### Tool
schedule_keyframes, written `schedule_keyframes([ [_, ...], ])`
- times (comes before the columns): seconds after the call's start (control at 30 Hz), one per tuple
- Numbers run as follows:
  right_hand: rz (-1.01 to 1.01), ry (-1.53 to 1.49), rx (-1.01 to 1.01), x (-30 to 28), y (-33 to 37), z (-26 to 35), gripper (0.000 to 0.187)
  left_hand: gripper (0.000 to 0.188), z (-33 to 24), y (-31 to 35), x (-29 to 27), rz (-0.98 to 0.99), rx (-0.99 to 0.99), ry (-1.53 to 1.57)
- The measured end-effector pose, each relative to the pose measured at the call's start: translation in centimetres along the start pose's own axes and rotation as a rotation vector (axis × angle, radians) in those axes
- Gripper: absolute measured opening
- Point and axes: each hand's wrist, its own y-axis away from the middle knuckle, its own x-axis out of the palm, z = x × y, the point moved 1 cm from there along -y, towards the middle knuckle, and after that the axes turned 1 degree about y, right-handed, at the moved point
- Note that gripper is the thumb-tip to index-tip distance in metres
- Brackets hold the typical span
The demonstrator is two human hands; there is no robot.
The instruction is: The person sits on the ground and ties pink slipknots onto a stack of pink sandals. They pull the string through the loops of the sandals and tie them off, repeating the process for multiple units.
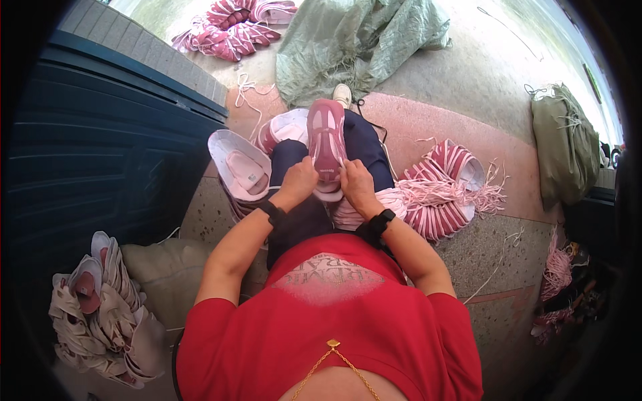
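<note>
Over my lap lies a pink shoe upper (327,137) with paler panels, its rounded end pointing away from me. My left hand (300,179) is closed on the near left edge of it, the fingers pinched. Opposite, my right hand (358,184) grips the near right edge; whether it also holds a lace is too small to tell. Just left of my knees sit more pale-lined shoe uppers (242,167), stacked and open side up. Beside my right hand, a bundle of pink laces (394,204) lies against a row of striped pink uppers (447,200).
A dark blue door (100,140) stands at the left. Beige uppers (103,314) are heaped near a cushion (167,274). Far off lie a green woven sheet (361,47) and a ring of pink uppers (231,30). An olive sack (567,147) stands at the right.
</note>
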Motion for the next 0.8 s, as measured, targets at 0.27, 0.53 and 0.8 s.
schedule_keyframes([
  [0.27, 0.186, -0.036, 0.013, -6.8, -1.9, -3.8, 0.015, 0.030, -0.2, -0.3, -1.6, 0.026, -0.054, -0.006],
  [0.53, 0.405, 0.257, -0.107, -4.1, -1.4, -2.5, 0.027, 0.035, 0.0, -0.6, -1.6, 0.103, 0.027, 0.018],
  [0.8, 0.431, -0.890, 0.157, -13.9, -9.5, 6.6, 0.029, 0.040, 0.2, -0.6, -1.4, 0.135, 0.008, 0.025],
])
